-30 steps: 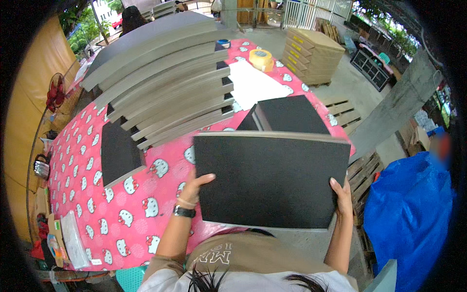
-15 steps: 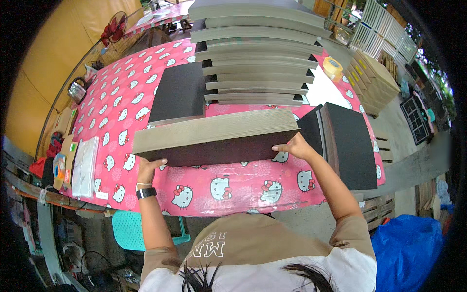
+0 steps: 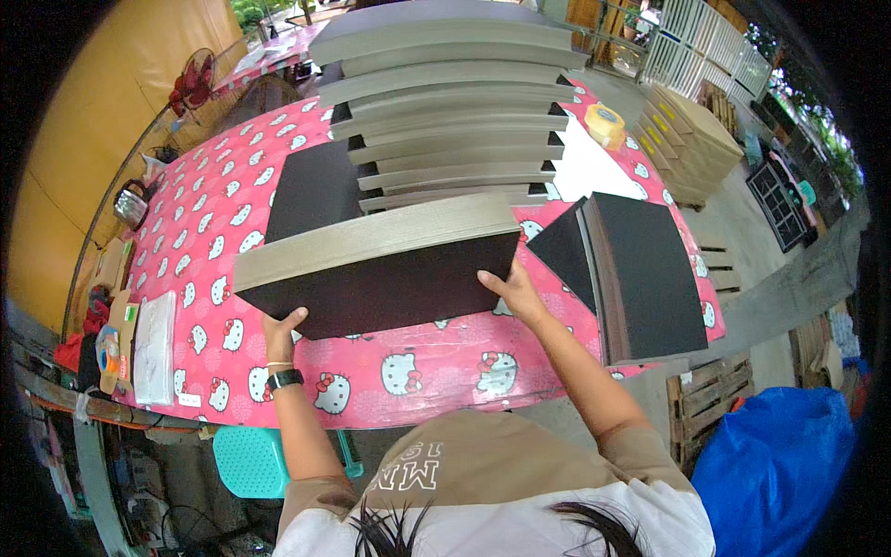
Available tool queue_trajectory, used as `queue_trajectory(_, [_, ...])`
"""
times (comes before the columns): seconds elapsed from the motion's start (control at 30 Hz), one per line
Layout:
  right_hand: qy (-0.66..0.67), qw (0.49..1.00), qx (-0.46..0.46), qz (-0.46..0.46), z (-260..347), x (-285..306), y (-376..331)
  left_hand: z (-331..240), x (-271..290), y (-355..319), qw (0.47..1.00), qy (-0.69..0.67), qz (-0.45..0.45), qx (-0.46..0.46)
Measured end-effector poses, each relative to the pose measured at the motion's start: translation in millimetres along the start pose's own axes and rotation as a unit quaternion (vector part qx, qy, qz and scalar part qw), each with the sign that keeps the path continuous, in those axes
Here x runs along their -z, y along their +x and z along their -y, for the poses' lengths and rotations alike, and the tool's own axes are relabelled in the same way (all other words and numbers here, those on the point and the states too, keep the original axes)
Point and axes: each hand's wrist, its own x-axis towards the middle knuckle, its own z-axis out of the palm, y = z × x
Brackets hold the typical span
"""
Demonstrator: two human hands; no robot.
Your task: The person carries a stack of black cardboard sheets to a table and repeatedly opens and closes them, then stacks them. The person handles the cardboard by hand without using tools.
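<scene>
Between my two hands is a thick stack of black sheets (image 3: 399,288), its long pale edge facing up and its black face tilted toward me. My left hand (image 3: 284,336) grips the near left corner, thumb on the black face. At the right end my right hand (image 3: 516,292) holds it the same way; the fingers behind are hidden on both sides. Just beyond stands a tall pile of similar black stacks (image 3: 455,97), laid in staggered layers. Another black stack (image 3: 314,186) lies at the left of the pile. To the right rests a further black stack (image 3: 650,278), partly over a turned one.
A pink patterned cloth (image 3: 223,195) covers the table. White paper (image 3: 594,162) and a tape roll (image 3: 605,125) lie at the far right. Clear plastic packs (image 3: 156,348) and a kettle (image 3: 132,204) are on the left. A teal stool (image 3: 251,462) stands under the near edge.
The held stack has tilted so that more of its black face shows, and both hands have moved with it a little toward me. The whole view has also shifted slightly.
</scene>
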Motion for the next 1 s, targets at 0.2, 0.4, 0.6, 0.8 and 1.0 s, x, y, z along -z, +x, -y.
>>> queue_trajectory(0.2, [0.029,0.998,-0.053,0.034,2.0,19.0,0.8,-0.1,-5.1,-3.9,0.996,0.094,0.001,0.0])
queue_trajectory(0.4, [-0.023,0.997,-0.054,0.056,0.0,32.0,2.6,-111.6,-34.4,-6.3,0.926,0.312,-0.051,-0.207])
queue_trajectory(0.6, [-0.121,0.99,0.066,0.01,21.0,31.9,0.2,-136.5,-147.1,17.8,0.752,0.598,0.112,-0.252])
queue_trajectory(0.8, [-0.093,0.993,0.067,-0.02,97.1,17.8,-17.3,-141.8,-141.8,14.3,0.776,0.578,0.137,-0.213])
queue_trajectory(1.0, [-0.041,0.998,0.029,-0.047,101.4,8.8,-38.2,-142.4,-145.8,15.2,0.785,0.573,0.146,-0.187])
